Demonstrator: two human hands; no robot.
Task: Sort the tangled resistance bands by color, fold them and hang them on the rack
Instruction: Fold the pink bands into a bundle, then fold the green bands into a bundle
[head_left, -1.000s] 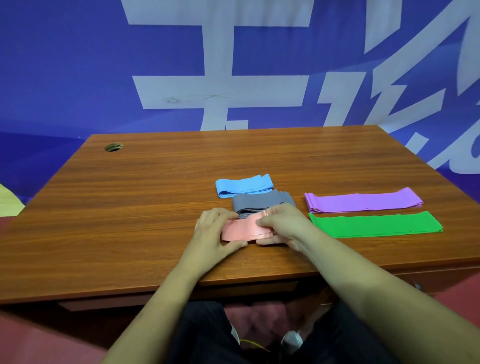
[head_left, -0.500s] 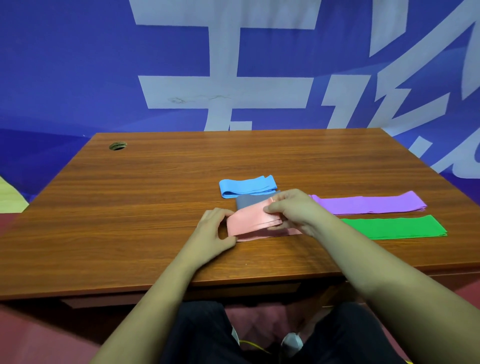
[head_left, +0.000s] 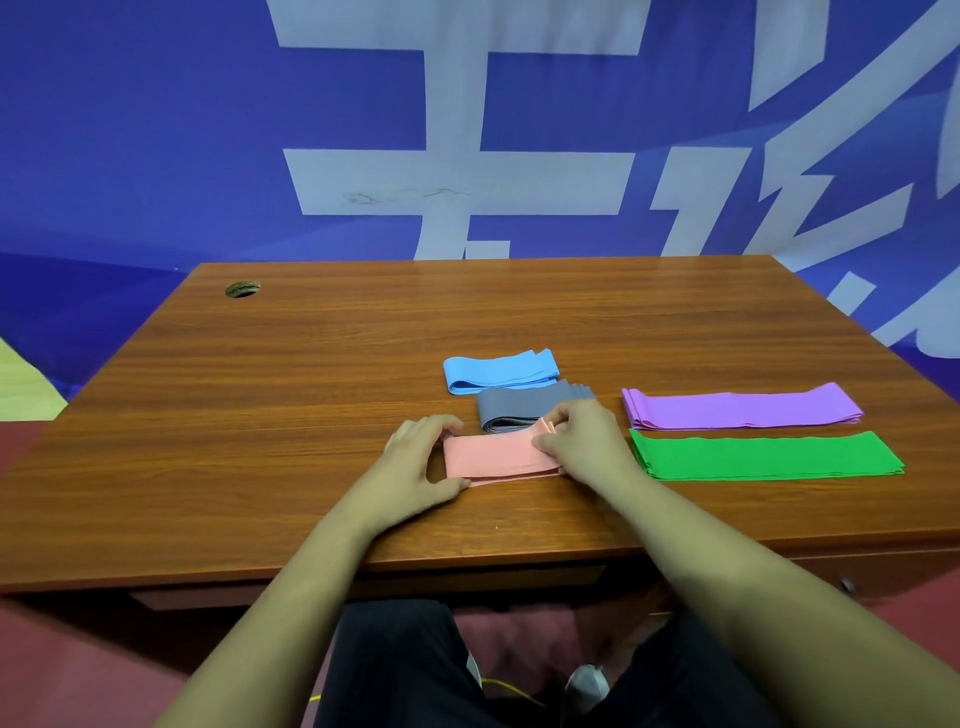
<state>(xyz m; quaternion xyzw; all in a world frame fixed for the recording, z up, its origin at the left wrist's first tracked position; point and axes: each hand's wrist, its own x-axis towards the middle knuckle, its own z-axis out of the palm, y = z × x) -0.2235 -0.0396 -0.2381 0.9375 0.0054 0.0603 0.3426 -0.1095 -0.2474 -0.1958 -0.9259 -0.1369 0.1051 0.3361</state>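
Observation:
A folded pink band lies on the wooden table near its front edge. My left hand holds the band's left end between curled fingers and thumb. My right hand pinches its right end, where the layers fan out. Just behind it lies a folded grey band, and behind that a folded blue band. To the right a long purple band and a long green band lie flat, side by side. No rack is in view.
A round cable hole sits at the table's far left corner. A blue wall with large white characters stands right behind the table. My dark-trousered legs are under the front edge.
The pink band, lifted and partly unfolded by my right hand half a second ago, now lies flat and folded again. My right hand has drawn back to its right end.

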